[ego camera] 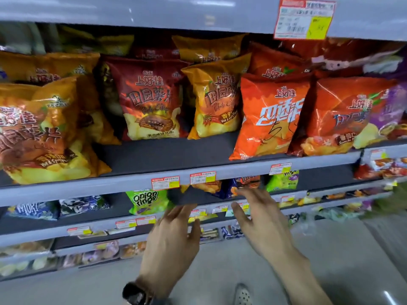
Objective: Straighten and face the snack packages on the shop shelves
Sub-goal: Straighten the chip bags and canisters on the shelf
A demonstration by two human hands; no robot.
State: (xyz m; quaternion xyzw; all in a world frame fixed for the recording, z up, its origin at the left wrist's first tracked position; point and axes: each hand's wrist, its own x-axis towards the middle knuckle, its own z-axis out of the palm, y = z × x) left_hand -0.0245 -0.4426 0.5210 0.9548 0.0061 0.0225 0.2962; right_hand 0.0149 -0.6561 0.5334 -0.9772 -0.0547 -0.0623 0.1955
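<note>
Chip bags stand on the upper shelf [176,180]: a large yellow bag [44,133] at the left front, a dark red bag [149,100] and a yellow bag [218,104] set back in the middle, and two orange bags [271,115] [343,115] at the right front. On the shelf below, a green onion rings bag [146,201] and a blue-orange bag [233,186] lie. My left hand [174,236] and my right hand [262,219] hover open below the upper shelf's edge, holding nothing. My right fingertips reach near the blue-orange bag.
Price tags [165,182] line the shelf rails. A large red label [304,18] hangs from the top shelf. More snack packs [33,209] fill lower shelves. A purple bag [392,106] is at the far right. The grey floor [330,260] and a shoe [242,293] show below.
</note>
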